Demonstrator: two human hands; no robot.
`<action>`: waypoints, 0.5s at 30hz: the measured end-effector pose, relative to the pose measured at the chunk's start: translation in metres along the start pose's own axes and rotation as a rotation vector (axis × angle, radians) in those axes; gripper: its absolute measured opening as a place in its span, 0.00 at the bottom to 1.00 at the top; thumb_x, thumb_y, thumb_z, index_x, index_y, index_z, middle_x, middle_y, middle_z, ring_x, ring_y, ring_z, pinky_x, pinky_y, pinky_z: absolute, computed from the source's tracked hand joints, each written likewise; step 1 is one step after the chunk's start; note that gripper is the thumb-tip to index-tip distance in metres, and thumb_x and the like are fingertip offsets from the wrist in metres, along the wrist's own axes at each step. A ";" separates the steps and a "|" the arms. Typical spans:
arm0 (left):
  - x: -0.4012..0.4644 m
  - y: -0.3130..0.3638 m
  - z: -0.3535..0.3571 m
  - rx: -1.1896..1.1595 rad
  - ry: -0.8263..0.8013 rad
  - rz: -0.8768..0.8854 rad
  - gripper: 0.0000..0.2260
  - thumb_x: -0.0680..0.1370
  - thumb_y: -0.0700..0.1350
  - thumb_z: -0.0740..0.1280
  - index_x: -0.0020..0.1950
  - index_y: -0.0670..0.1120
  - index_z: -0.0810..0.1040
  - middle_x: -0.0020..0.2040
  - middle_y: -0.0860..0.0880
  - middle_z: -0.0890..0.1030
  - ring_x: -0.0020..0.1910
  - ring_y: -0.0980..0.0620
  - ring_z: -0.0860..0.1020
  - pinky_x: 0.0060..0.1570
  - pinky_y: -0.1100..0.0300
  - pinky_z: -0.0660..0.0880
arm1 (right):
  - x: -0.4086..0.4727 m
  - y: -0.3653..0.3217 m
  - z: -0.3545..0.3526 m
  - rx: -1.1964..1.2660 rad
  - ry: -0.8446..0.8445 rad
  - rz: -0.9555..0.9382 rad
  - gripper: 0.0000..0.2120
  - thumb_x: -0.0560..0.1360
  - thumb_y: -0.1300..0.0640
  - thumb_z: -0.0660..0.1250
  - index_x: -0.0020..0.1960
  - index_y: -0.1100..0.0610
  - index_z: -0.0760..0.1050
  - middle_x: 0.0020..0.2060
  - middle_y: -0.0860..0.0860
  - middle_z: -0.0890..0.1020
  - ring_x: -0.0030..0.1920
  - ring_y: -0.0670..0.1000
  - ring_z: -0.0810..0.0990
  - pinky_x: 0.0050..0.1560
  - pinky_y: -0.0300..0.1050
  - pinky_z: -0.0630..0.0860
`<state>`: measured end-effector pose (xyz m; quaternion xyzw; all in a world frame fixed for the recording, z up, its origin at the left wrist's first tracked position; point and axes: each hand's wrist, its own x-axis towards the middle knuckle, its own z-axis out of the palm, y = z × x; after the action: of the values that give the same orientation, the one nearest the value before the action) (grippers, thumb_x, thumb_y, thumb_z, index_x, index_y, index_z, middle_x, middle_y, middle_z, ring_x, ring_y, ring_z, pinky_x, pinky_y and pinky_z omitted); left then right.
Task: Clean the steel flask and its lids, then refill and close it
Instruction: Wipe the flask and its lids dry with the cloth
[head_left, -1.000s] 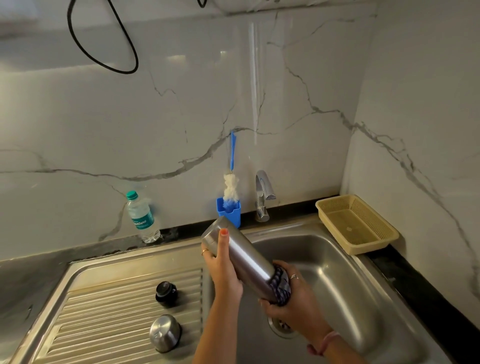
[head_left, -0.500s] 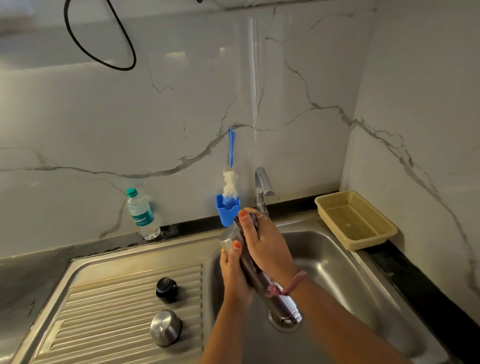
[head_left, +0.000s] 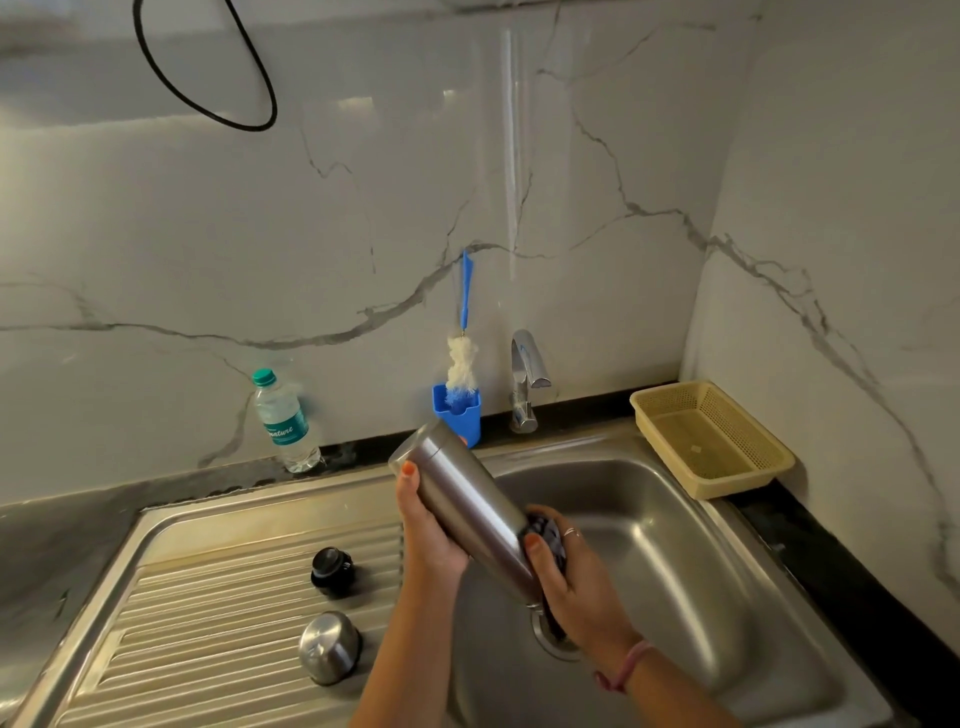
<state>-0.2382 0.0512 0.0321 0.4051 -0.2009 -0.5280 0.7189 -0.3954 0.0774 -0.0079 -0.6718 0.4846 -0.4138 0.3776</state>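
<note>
Scrubbing is the step in hand: my left hand (head_left: 428, 525) wraps the upper body of the steel flask (head_left: 467, 501), tilted mouth-down over the sink (head_left: 691, 545), while my right hand (head_left: 571, 577) curls a dark scrubber (head_left: 545, 535) around its lower end. Next, I judge, comes a rinse under the tap (head_left: 527, 382), so one hand must let go. Two lids wait on the drainboard to the left, one black (head_left: 332, 570), one steel (head_left: 328, 647); one plastic bottle (head_left: 283, 421), one bottle brush (head_left: 462, 358), one basket (head_left: 711, 439).

Orange nails, finger ring (head_left: 570, 532), pink wristband (head_left: 626, 666).
</note>
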 end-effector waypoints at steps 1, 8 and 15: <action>0.001 -0.001 0.000 -0.010 -0.002 0.000 0.38 0.58 0.68 0.67 0.61 0.46 0.75 0.43 0.47 0.84 0.45 0.47 0.81 0.38 0.56 0.80 | 0.002 0.001 0.000 0.034 0.001 0.032 0.17 0.77 0.39 0.58 0.62 0.44 0.70 0.51 0.42 0.79 0.52 0.35 0.76 0.49 0.28 0.71; -0.005 -0.017 0.008 0.241 0.027 -0.048 0.45 0.60 0.75 0.67 0.68 0.48 0.72 0.58 0.38 0.80 0.57 0.38 0.80 0.57 0.39 0.78 | 0.019 -0.024 0.006 0.051 0.019 0.033 0.22 0.74 0.32 0.52 0.60 0.42 0.71 0.51 0.41 0.79 0.51 0.38 0.78 0.51 0.36 0.75; -0.017 -0.037 0.015 0.244 -0.026 0.014 0.43 0.65 0.71 0.71 0.68 0.41 0.72 0.61 0.33 0.78 0.61 0.31 0.76 0.64 0.32 0.70 | 0.056 -0.073 0.011 -0.149 0.175 -0.130 0.29 0.76 0.31 0.48 0.61 0.50 0.72 0.51 0.47 0.79 0.52 0.43 0.77 0.56 0.40 0.76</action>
<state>-0.2771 0.0568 0.0142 0.4812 -0.2756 -0.5000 0.6653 -0.3496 0.0428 0.0646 -0.6894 0.5007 -0.4570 0.2553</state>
